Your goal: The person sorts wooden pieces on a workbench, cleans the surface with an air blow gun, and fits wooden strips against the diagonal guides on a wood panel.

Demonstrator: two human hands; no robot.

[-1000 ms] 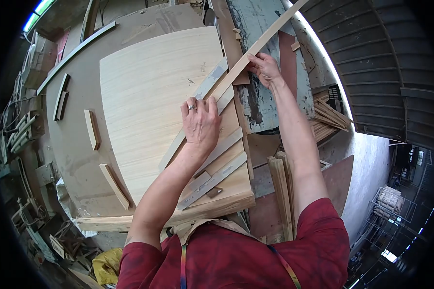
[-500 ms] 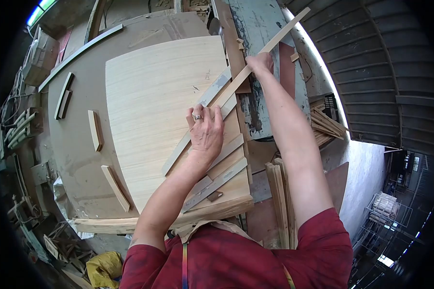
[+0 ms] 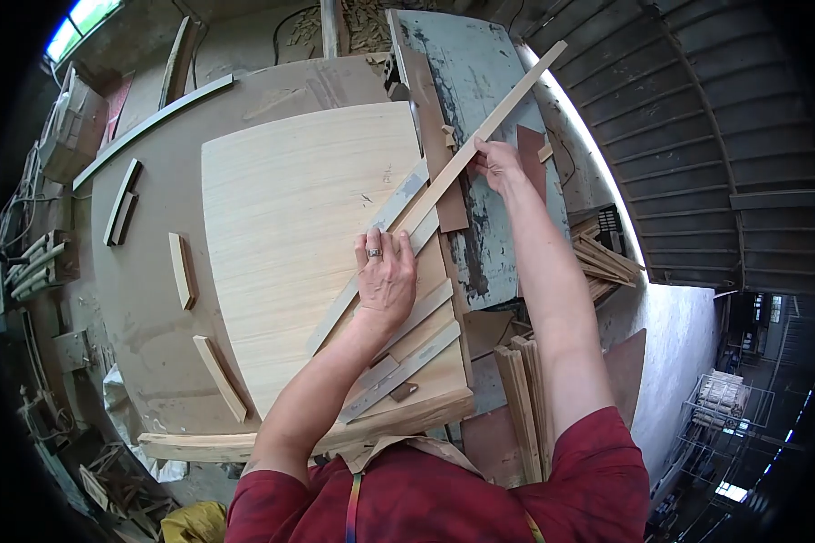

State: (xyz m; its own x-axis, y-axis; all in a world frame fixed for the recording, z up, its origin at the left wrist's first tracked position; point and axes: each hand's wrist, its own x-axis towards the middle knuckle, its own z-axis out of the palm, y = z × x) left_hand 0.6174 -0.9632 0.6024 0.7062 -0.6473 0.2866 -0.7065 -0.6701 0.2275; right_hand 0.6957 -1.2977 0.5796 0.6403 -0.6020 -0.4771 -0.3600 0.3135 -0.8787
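Note:
A long pale wooden strip (image 3: pixel 521 95) lies diagonally, its far end sticking out past the panel over the blue machine table. My left hand (image 3: pixel 388 276), with a ring on one finger, presses its curled fingertips on the strip's near end. Farther along, my right hand (image 3: pixel 498 166) holds the strip at its right edge, thumb and fingers close together; part of the grip is hidden. Beneath lies a pale plywood panel (image 3: pixel 290 208). A grey-faced strip (image 3: pixel 397 204) runs alongside the held strip on the left, and another grey-faced strip (image 3: pixel 403 371) lies nearer me.
The brown worktable (image 3: pixel 145 344) carries short wood pieces (image 3: pixel 181 271) on its left. A peeling blue machine table (image 3: pixel 489 262) adjoins on the right. Upright boards (image 3: pixel 521 398) stand near my right side, with a pile of offcuts (image 3: pixel 607 258) beyond them.
The whole view has shifted, so the bench appears lower. My right hand has moved from over the strip to its right edge, uncovering more of it. My left hand stays on the near end.

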